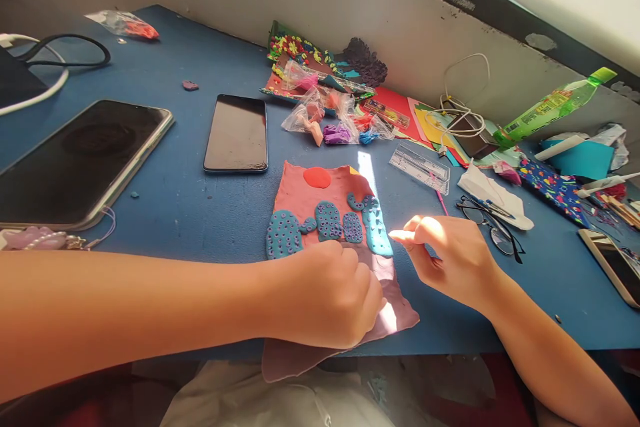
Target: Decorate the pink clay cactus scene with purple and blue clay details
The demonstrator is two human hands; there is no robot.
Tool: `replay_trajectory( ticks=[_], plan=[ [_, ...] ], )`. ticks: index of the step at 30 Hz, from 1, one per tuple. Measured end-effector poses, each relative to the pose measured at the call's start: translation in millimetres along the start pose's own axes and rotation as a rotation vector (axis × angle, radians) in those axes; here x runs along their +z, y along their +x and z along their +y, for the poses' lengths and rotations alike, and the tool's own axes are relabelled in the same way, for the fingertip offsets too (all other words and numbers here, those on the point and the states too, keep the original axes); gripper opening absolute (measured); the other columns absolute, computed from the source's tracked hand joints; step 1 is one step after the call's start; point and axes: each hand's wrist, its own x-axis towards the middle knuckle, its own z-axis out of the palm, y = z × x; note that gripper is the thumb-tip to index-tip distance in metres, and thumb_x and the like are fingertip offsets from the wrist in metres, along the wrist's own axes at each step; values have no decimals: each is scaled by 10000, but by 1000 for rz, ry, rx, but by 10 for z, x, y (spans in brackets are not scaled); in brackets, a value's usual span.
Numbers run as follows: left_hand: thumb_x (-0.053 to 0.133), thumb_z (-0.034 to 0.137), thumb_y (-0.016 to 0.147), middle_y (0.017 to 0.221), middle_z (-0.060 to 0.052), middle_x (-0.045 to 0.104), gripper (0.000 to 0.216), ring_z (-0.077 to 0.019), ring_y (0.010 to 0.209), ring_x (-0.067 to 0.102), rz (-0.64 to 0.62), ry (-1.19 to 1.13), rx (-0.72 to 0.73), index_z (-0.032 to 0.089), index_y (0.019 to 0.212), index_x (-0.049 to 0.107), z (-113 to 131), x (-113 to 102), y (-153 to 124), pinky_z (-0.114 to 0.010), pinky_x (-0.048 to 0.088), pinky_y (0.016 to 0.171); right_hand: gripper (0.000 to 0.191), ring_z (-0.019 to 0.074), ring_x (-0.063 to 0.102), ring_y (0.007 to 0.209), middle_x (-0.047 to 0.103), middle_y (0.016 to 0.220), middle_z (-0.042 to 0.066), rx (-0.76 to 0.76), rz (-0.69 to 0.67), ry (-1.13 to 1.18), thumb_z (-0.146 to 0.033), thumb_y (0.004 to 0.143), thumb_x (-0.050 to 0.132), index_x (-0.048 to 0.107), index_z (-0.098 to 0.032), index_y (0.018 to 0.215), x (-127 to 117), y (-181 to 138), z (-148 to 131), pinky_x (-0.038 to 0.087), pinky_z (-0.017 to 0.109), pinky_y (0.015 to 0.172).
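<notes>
**Asker:** Where was the clay piece, and how much of it lay on the table?

**Me:** The pink clay slab (305, 197) lay at the near middle of the blue table (200, 213). Its near end drooped over the table's near edge, towards my lap. Blue cactus shapes (327, 220) stood in a row across it, with a red disc (317, 177) near its far edge.

**Asker:** And your hands?

**Me:** My left hand (325, 293) was curled into a loose fist, fingers tucked down on the slab just near of the cacti. My right hand (450, 260) was narrow, forefinger and thumb drawn close and pointing left, just beside the tallest cactus at the slab's right edge. Whether they pinched anything, I couldn't tell.

**Asker:** Any room to move?

**Me:** To the left, bare table ran between the slab and the big dark tablet (80, 160). A phone (236, 133) lay just beyond the slab's far left corner. The right was tighter: a clear ruler (420, 167) far of my right hand, glasses (493, 223) just to its right, and another phone (610, 263) at the right edge. Clay bags (325, 123) crowded the far side.
</notes>
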Motion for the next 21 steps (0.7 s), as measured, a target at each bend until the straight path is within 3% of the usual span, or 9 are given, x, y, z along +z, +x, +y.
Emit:
replay_trajectory(
  ticks=[5, 10, 16, 21],
  plan=[
    [587, 198, 822, 490, 14, 469, 225, -101, 399, 395, 20, 148, 82, 143, 605, 566, 41, -18, -11, -249, 240, 351, 197, 91, 404, 465, 555, 584, -33, -38, -25, 29, -64, 870, 521, 391, -211, 882, -7, 7, -4, 327, 216, 464],
    [546, 266, 881, 508, -12, 513, 258, -105, 405, 420, 29, 210, 92, 71, 801, 695, 49, -27, 2, -243, 258, 340, 175, 87, 462, 487, 584, 594, -23, -27, -26, 106, -73, 874, 540, 425, -205, 857, 4, -4, -23, 355, 210, 466],
    [497, 252, 908, 518, -30, 525, 295, -100, 412, 410, 8, 237, 86, 58, 816, 700, 64, -40, -1, -234, 247, 353, 258, 127, 652, 643, 727, 789, 67, -103, 81, 135, -44, 809, 638, 535, -149, 1021, 17, -2, -10, 484, 232, 537],
    [522, 273, 895, 547, -35, 531, 272, -104, 426, 413, -54, 249, 84, 61, 855, 689, 77, -55, -9, -233, 240, 365, 136, 121, 640, 587, 692, 702, 44, -42, 91, 79, -58, 890, 483, 510, -158, 979, -4, 25, -25, 488, 230, 524]
  ],
)
